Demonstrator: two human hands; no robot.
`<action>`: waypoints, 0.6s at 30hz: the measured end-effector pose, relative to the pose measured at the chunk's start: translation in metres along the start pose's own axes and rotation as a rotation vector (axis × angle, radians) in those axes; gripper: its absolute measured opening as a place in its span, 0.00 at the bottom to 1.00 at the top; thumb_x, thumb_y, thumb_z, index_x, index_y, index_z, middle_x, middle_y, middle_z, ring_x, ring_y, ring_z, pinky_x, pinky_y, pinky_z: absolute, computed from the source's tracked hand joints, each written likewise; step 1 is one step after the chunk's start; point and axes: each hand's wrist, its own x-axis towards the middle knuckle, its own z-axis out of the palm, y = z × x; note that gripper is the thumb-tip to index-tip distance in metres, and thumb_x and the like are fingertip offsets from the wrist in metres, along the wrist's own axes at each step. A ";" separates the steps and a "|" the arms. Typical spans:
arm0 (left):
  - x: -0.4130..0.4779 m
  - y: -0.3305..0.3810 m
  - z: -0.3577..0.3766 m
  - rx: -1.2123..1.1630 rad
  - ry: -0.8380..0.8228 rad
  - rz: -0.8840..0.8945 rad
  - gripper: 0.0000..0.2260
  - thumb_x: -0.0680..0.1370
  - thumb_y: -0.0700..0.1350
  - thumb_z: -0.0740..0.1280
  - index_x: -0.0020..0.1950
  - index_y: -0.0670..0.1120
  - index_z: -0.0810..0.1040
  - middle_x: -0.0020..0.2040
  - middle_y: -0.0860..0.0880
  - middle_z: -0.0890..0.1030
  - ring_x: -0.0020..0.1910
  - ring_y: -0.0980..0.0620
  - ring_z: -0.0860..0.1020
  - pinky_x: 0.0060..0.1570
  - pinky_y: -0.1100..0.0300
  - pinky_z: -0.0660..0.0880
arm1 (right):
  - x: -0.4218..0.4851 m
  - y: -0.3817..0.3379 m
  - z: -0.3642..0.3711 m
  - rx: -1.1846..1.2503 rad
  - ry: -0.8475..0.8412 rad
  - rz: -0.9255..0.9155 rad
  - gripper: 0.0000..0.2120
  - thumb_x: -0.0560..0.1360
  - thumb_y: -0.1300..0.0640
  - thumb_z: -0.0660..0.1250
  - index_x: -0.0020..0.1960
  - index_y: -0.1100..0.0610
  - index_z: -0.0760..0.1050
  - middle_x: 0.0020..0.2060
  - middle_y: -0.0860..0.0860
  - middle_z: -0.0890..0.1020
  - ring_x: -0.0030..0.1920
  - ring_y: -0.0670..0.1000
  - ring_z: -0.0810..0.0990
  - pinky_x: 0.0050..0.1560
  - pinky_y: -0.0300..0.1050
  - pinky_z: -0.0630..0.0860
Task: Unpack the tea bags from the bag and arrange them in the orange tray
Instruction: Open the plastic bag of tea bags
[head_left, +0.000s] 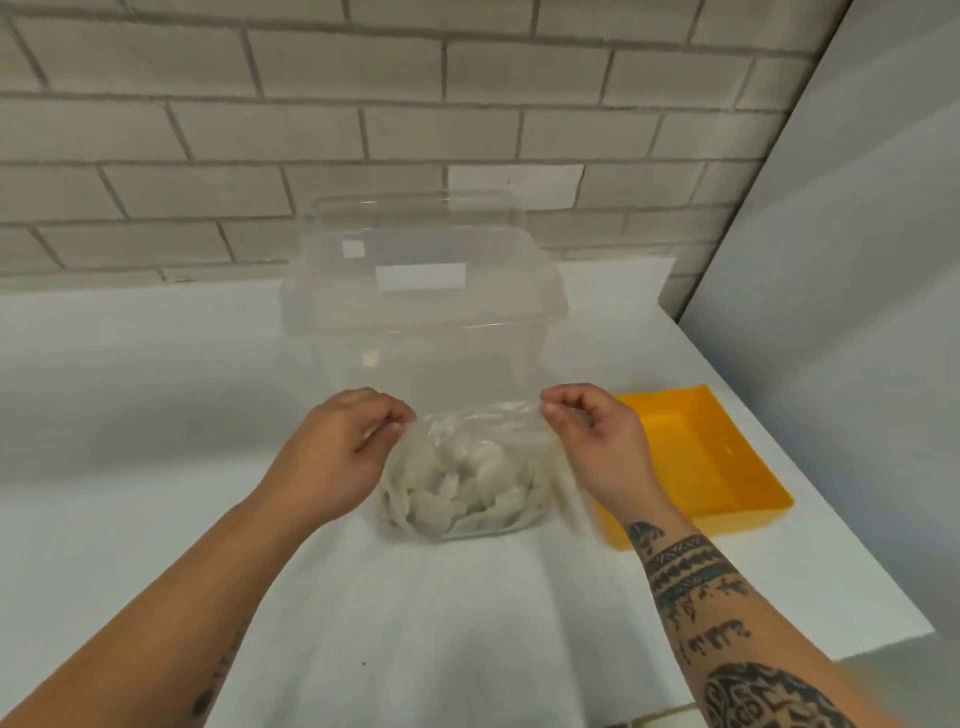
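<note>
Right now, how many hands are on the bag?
2. The left hand pinches the top left edge of the bag; the right hand pinches its top right edge. Both grips are in plain view, with nothing hidden.

On table (156, 415): bag (462, 514), centre. Tea bags (457, 483) in it, heaped at the bottom. From bag: container (423, 322) at 12 o'clock, just behind, also on table; tray (748, 512) at 3 o'clock, near, by table's right edge. Left hand (337, 457) at 10 o'clock and right hand (597, 441) at 2 o'clock, each pinching bag's top edge. Wall (260, 130) behind table, 12 o'clock.
</note>
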 end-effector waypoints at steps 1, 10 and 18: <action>-0.002 -0.002 0.002 0.011 -0.001 -0.005 0.08 0.82 0.42 0.66 0.53 0.53 0.84 0.50 0.62 0.81 0.54 0.60 0.77 0.55 0.64 0.73 | -0.001 0.005 0.001 0.001 0.020 0.002 0.06 0.77 0.60 0.72 0.51 0.51 0.81 0.48 0.42 0.84 0.50 0.35 0.80 0.54 0.35 0.77; 0.024 0.048 -0.009 -0.065 0.166 -0.054 0.12 0.82 0.47 0.61 0.54 0.52 0.84 0.53 0.61 0.81 0.47 0.70 0.76 0.67 0.56 0.69 | 0.005 -0.006 0.003 0.195 0.176 0.513 0.31 0.76 0.35 0.66 0.72 0.50 0.69 0.68 0.47 0.75 0.66 0.53 0.74 0.68 0.59 0.73; 0.062 0.086 0.008 0.032 -0.188 -0.142 0.14 0.82 0.57 0.64 0.66 0.59 0.78 0.58 0.58 0.81 0.49 0.56 0.79 0.52 0.61 0.72 | 0.018 -0.034 0.000 0.424 0.126 0.207 0.13 0.78 0.68 0.68 0.59 0.56 0.77 0.47 0.51 0.87 0.47 0.52 0.86 0.56 0.44 0.79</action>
